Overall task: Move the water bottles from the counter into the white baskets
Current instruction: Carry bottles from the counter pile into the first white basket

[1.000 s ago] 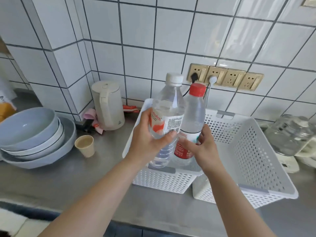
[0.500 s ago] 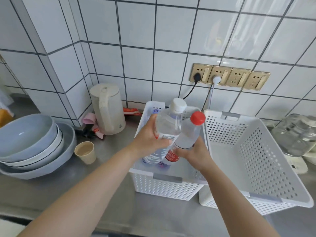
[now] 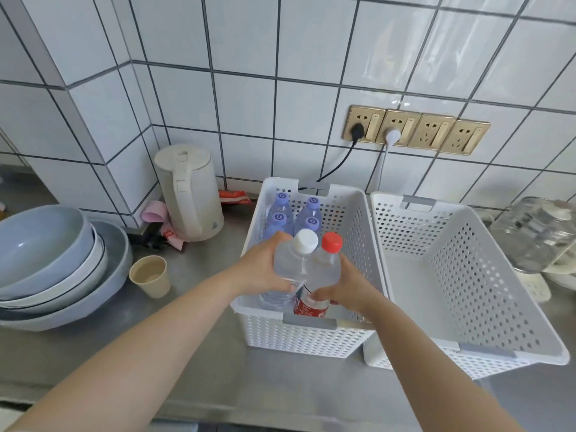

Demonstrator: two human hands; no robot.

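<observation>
My left hand (image 3: 260, 269) grips a clear white-capped water bottle (image 3: 291, 263), and my right hand (image 3: 344, 283) grips a red-capped water bottle (image 3: 324, 269) with a red label. Both bottles stand upright side by side, their lower halves inside the near end of the left white basket (image 3: 299, 333). Several purple-capped bottles (image 3: 294, 213) stand at that basket's far end. To the right lies a second white basket (image 3: 467, 310), with nothing in it.
Stacked grey-blue bowls (image 3: 53, 263) sit at the left, with a beige cup (image 3: 150, 275) and a cream kettle (image 3: 188, 191) nearby. A glass-lidded appliance (image 3: 539, 235) stands at the far right. Two cords run from wall sockets (image 3: 414, 129) behind the baskets.
Both hands have lowered the two bottles from above the basket rim down into the near end of the left basket. My view has tilted down, showing the purple-capped bottles.
</observation>
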